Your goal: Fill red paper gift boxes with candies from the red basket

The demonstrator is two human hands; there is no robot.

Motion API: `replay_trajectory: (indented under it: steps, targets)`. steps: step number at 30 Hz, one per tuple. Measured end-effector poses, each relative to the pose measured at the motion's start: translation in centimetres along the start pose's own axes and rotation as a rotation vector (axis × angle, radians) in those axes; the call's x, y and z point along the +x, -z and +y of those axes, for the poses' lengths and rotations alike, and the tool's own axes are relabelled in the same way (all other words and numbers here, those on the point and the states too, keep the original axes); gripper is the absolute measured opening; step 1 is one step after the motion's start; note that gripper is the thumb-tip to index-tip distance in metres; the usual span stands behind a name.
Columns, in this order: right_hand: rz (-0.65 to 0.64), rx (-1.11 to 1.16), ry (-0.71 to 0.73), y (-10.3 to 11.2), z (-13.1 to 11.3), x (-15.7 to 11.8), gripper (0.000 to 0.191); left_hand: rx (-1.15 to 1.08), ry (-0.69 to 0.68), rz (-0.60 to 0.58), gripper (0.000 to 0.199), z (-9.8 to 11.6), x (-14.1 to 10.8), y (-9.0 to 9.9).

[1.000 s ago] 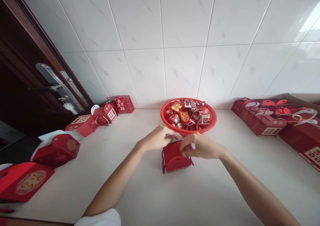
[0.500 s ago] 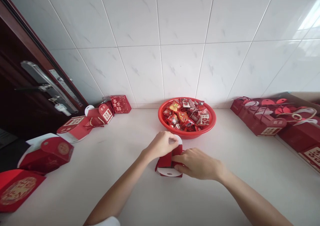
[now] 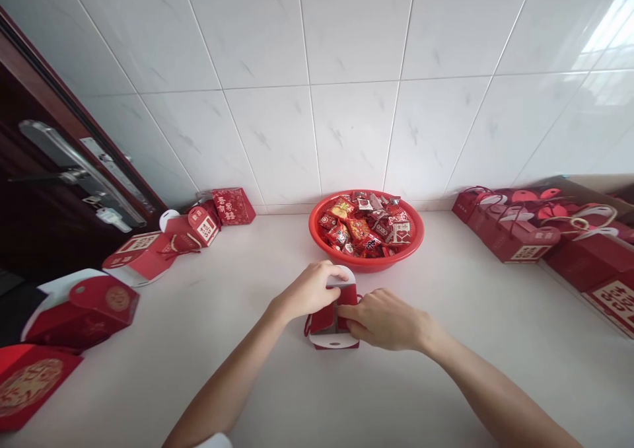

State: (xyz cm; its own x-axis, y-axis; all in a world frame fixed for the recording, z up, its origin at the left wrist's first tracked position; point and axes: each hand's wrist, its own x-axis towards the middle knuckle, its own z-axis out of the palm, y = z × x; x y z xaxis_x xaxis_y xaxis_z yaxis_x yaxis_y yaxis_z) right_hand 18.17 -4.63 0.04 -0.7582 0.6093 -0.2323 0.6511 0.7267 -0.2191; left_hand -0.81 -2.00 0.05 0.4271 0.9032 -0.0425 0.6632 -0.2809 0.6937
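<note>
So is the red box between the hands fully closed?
No, a gap shows in the top of the red box, by the fingers of the right hand.

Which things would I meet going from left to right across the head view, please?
Red box with a big gold emblem at the left edge, keys in the door, patterned red box against the wall, left hand, right hand, clustered boxes.

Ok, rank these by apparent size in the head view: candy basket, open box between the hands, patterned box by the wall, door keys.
1. Candy basket
2. Open box
3. Patterned box
4. Door keys
The open box is nearer than the patterned one; true sizes unsure.
</note>
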Motion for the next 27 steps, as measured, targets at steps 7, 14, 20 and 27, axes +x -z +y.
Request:
replay_trajectory:
  steps: [7, 14, 20, 27]
  targets:
    - [0.126, -0.026, -0.085, 0.7, 0.2, -0.8, 0.02, -0.189, 0.031, -0.146, 0.053, -0.9, 0.4, 1.8]
    - [0.111, 0.021, -0.338, 2.2, 1.6, -2.7, 0.037, -0.242, -0.016, -0.405, 0.077, -2.8, 0.3, 3.9]
    - [0.09, 0.028, -0.41, 2.1, 2.3, -2.9, 0.036, -0.136, 0.037, -0.503, 0.104, -4.5, 0.6, 3.7]
    - [-0.023, 0.059, -0.374, 1.8, 3.6, -2.3, 0.032, -0.093, -0.019, -0.532, 0.098, -4.4, 1.0, 2.8]
